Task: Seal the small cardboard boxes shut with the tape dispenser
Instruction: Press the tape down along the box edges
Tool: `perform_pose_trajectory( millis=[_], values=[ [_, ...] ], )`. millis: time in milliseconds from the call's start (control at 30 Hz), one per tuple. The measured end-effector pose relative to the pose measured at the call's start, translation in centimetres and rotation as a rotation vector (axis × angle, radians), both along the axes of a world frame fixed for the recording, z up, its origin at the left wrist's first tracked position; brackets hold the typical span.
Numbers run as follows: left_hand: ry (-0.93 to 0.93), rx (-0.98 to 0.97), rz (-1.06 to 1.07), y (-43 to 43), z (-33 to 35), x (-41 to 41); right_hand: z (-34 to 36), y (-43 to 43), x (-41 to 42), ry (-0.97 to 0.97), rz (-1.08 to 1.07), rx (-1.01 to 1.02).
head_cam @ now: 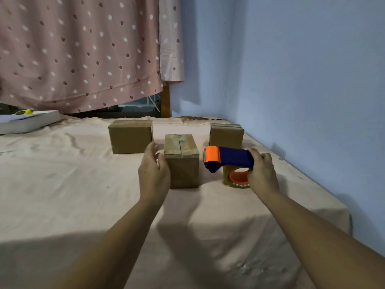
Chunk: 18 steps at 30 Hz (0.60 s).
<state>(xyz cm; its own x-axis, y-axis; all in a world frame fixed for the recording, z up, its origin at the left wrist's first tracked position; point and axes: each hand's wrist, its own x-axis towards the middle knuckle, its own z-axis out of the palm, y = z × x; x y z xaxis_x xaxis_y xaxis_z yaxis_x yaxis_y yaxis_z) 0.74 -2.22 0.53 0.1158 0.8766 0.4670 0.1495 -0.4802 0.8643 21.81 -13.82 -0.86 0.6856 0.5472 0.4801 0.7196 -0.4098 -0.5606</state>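
three boxes were set on the bed point(83, 195): the near box point(182, 163) in the middle, the left box point(130, 136) and the right box point(226, 135) behind it. the tape dispenser point(229, 158) was held just right of the near box; a book point(31, 123) was laid far left.

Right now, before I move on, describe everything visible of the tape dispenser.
The tape dispenser looks plastic: a dark blue body, an orange guard at its front end pointing left, and an orange hub carrying a roll of glossy brownish tape underneath. It lies roughly level, just right of the taped middle box, apart from it. The right hand grips its rear end, fingers curled round it. The roll seems to rest on the pink sheet, though contact is unclear.
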Motion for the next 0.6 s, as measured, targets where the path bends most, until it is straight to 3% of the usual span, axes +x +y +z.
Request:
perform_pose_trajectory(
  millis=[100, 267, 367, 500, 600],
  values=[
    [0.026, 0.029, -0.132, -2.0, -0.5, 1.3, 0.0, 0.0, 0.1, 0.011, 0.002, -0.002],
    [0.107, 0.093, -0.094, -2.8, -2.0, 1.7, -0.3, 0.0, 0.4, 0.010, 0.010, 0.011],
    [0.370, 0.141, 0.031, -2.0, -1.0, 1.8, -0.4, -0.1, 0.6, 0.029, 0.007, 0.012],
    [0.844, 0.434, 0.059, -0.3, 1.1, 2.4, -0.7, -0.2, 1.2, -0.003, 0.003, 0.056],
    [0.996, 0.460, 0.044, -0.2, 2.0, 2.7, -1.1, -0.7, 2.0, -0.020, -0.032, 0.062]
  ],
)
